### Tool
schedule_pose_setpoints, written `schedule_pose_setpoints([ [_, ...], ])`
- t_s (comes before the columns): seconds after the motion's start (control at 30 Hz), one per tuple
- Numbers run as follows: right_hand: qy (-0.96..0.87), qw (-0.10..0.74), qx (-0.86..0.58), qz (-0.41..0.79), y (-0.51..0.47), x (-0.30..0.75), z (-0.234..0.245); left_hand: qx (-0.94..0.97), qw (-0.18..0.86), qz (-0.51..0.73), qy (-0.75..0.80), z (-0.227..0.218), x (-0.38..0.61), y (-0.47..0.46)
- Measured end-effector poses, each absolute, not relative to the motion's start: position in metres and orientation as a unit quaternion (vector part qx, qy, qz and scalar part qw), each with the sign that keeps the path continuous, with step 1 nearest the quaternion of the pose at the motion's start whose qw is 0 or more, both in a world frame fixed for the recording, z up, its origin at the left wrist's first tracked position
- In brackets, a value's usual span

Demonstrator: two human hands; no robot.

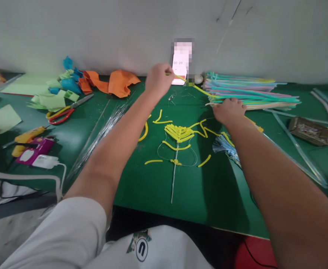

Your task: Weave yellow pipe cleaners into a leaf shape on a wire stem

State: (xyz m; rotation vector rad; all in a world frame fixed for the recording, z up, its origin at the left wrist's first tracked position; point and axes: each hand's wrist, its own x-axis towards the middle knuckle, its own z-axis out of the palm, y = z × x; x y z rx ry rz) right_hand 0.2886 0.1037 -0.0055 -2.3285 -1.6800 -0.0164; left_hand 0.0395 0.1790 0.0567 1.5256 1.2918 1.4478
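Left hand [158, 79] pinching one end of yellow pipe cleaner [203, 90], strand running across toward right hand [229, 111]. Right hand palm-down at near edge of pipe cleaner bundle [256, 92], can't tell if fingers grip anything. Yellow shaped piece [179, 133] on tabletop [149, 190], between hands and nearer the body

Craft workshop, green worktable [149, 190], scissors [71, 111], coloured paper [121, 83], bundled pipe cleaners [253, 94]

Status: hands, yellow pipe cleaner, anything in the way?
Left hand: pinching yellow pipe cleaner. Right hand: at multicolored bundle, grip unclear. Phone: behind yellow pipe cleaner, not visibly blocking.
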Motion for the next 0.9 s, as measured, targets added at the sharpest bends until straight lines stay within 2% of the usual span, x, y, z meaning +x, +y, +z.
schedule_pose_setpoints([
  [0.1, -0.573, 0.197, -0.795, 0.012, 0.09, 0.277, 0.004, 0.623, 0.182, 0.594, 0.474, 0.074, -0.002, 0.153],
  [0.17, -0.589, 0.246, -0.769, 0.009, 0.075, 0.265, 0.009, 0.588, 0.154, 0.648, 0.459, 0.077, -0.019, 0.134],
  [0.27, -0.633, 0.318, -0.706, 0.0, 0.052, 0.247, 0.01, 0.502, 0.241, 0.697, 0.452, 0.069, -0.028, 0.109],
  [0.37, -0.664, 0.325, -0.673, 0.018, 0.04, 0.234, 0.006, 0.456, 0.313, 0.717, 0.423, 0.059, -0.026, 0.095],
  [0.53, -0.732, 0.226, -0.642, 0.012, 0.058, 0.228, -0.007, 0.404, 0.397, 0.714, 0.411, 0.046, -0.033, 0.102],
  [0.7, -0.731, 0.165, -0.662, 0.026, 0.088, 0.235, -0.014, 0.323, 0.368, 0.767, 0.414, 0.047, -0.055, 0.116],
  [0.8, -0.697, 0.244, -0.669, 0.083, 0.098, 0.241, -0.009, 0.293, 0.358, 0.787, 0.407, 0.049, -0.064, 0.116],
  [0.83, -0.673, 0.299, -0.666, 0.123, 0.098, 0.242, -0.005, 0.299, 0.365, 0.78, 0.411, 0.049, -0.064, 0.115],
  [0.9, -0.646, 0.34, -0.67, 0.136, 0.092, 0.241, 0.007, 0.328, 0.385, 0.75, 0.426, 0.047, -0.06, 0.11],
])
